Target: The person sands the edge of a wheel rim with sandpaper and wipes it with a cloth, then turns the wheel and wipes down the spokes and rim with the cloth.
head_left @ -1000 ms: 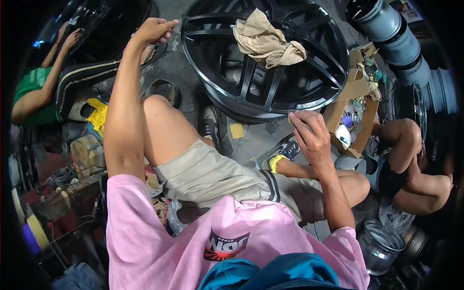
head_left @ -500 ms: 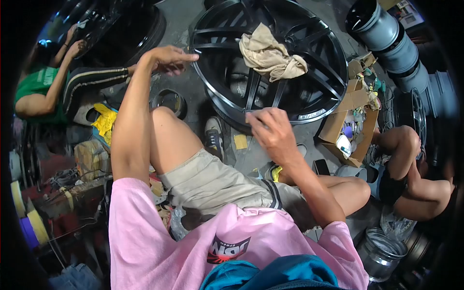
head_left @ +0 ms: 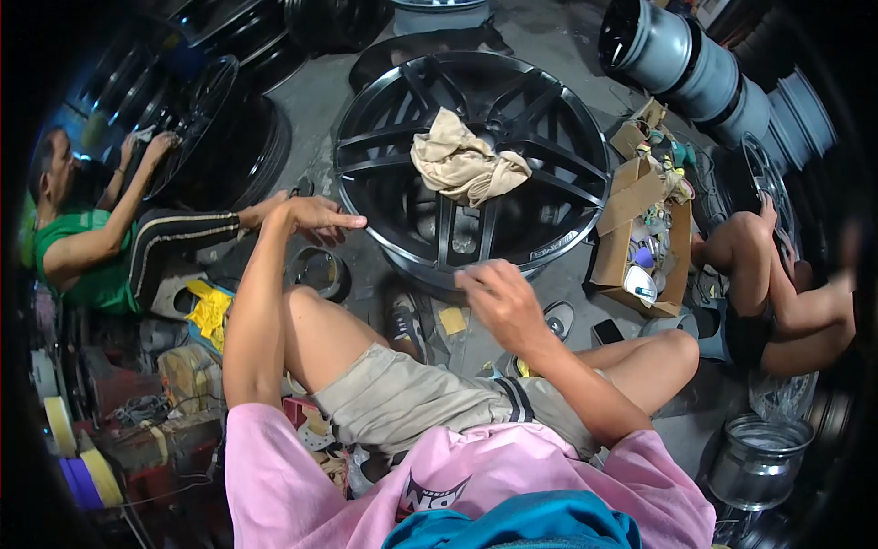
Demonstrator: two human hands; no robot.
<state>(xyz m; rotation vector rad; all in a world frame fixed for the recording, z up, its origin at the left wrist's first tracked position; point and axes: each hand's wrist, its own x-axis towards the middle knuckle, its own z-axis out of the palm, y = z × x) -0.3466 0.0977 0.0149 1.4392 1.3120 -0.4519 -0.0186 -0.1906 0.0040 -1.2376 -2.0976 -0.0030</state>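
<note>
A black multi-spoke wheel rim (head_left: 444, 240) lies face up in front of me, stacked on something dark and round. A crumpled beige cloth (head_left: 466, 160) rests on its spokes and hub. At the rim's left edge is my left hand (head_left: 315, 220), its thumb stretched toward the lip and its fingers apart, holding nothing that I can see. My right hand (head_left: 503, 306) hovers by the near edge of the rim, fingers curled together. Whatever is between those fingertips, if anything, is too small or hidden to make out.
A cardboard box (head_left: 675, 247) of small supplies stands right of the rim, near a phone (head_left: 607, 331). Silver-grey rims (head_left: 713, 82) are stacked behind it. A person in green (head_left: 91, 256) handles another rim at left; another person's legs (head_left: 745, 265) are at right. A yellow cloth (head_left: 209, 309) lies left.
My view has tilted up, so the rim and cloth appear lower and further left. Both my hands keep nearly the same poses beside the rim.
</note>
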